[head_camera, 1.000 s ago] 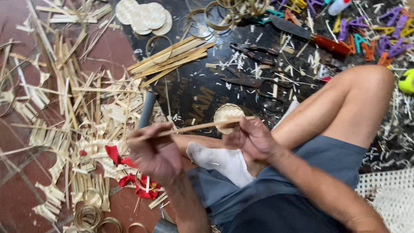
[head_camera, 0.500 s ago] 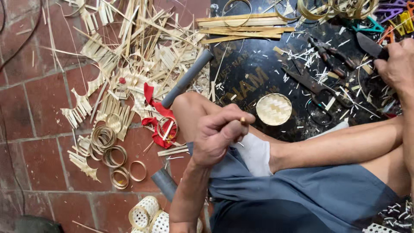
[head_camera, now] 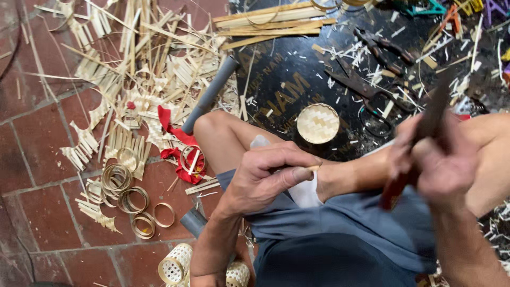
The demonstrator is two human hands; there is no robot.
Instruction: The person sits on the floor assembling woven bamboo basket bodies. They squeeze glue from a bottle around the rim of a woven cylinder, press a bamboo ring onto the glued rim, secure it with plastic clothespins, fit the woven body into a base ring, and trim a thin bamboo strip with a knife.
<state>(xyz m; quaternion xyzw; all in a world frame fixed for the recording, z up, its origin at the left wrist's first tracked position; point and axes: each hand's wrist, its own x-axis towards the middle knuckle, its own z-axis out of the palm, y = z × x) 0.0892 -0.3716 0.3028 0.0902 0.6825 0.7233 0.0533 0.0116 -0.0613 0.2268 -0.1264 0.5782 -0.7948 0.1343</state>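
My left hand rests over my lap, pinching a thin bamboo sliver whose pale tip sticks out past the thumb. My right hand is blurred by motion to the right of it, closed on a knife with a dark blade pointing up and a red handle below the fist. A small round woven bamboo disc lies on the black mat just beyond my knee.
Scissors and pliers lie on the mat among chips. Long bamboo strips sit at the top, and cut bamboo scraps cover the brick floor. Bamboo rings, a red cloth, a grey pipe and small woven baskets lie at left.
Both hands held one strip a second ago. My right hand then reached out to the tools at the right and has come back gripping the knife. The left hand kept the sliver.
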